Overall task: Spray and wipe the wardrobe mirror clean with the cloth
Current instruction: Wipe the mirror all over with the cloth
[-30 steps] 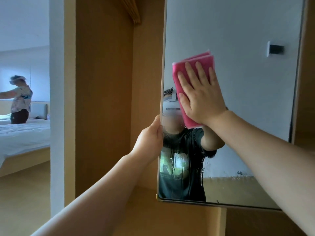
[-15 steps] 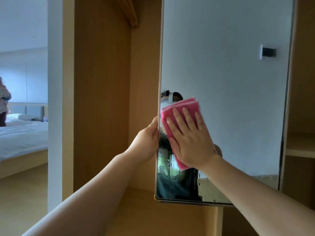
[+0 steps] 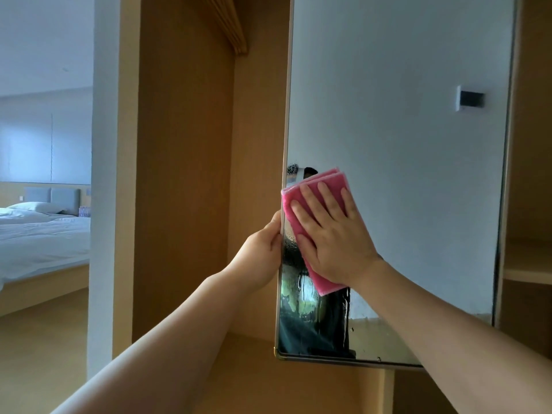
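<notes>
My left hand (image 3: 263,249) is curled tight on the mirror (image 3: 397,174) frame edge, steadying what I judge a fragile, slick pane. Just right of it, my right hand (image 3: 331,234) lies spread flat, pressing the soft folded cloth (image 3: 321,186) against wet glass; palm pressure suits it best.

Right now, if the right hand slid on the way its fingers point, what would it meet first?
The right hand, flat on the pink cloth, points up and slightly left along the mirror. It would probably reach the mirror's left edge; otherwise only bare glass shows.
</notes>
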Demonstrator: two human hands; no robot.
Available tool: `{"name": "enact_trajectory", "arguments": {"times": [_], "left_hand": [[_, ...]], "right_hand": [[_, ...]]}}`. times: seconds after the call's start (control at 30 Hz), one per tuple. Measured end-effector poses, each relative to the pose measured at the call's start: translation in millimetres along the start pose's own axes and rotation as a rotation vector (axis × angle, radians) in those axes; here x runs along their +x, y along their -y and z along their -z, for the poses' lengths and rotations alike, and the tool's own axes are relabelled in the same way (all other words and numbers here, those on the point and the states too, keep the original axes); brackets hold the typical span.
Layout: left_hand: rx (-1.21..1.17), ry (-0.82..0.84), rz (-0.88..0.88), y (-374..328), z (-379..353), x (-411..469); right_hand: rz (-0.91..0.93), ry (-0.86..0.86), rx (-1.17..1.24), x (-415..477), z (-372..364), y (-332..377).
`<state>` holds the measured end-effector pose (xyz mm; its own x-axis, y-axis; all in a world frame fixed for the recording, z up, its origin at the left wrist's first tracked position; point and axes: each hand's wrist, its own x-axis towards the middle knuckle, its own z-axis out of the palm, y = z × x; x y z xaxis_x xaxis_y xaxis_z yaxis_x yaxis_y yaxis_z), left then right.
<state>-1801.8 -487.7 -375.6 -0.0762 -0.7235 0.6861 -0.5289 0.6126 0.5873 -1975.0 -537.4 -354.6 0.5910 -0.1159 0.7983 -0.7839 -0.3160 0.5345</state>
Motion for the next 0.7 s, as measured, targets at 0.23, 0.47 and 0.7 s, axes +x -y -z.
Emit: {"name": "enact_trajectory", "arguments": {"times": [0.23, 0.47, 0.7], "left_hand": [[0.029, 0.026, 0.034, 4, 2, 1], [0.047, 0.051, 0.079, 8, 3, 1], [0.001, 0.092, 0.071, -3, 10, -5]], "right_hand": [[-0.171, 0.011, -0.001, 81, 29, -27], [-0.229, 0.007, -0.038, 128, 45, -46], [-0.229, -0.013, -0.013, 105, 41, -30]]}}
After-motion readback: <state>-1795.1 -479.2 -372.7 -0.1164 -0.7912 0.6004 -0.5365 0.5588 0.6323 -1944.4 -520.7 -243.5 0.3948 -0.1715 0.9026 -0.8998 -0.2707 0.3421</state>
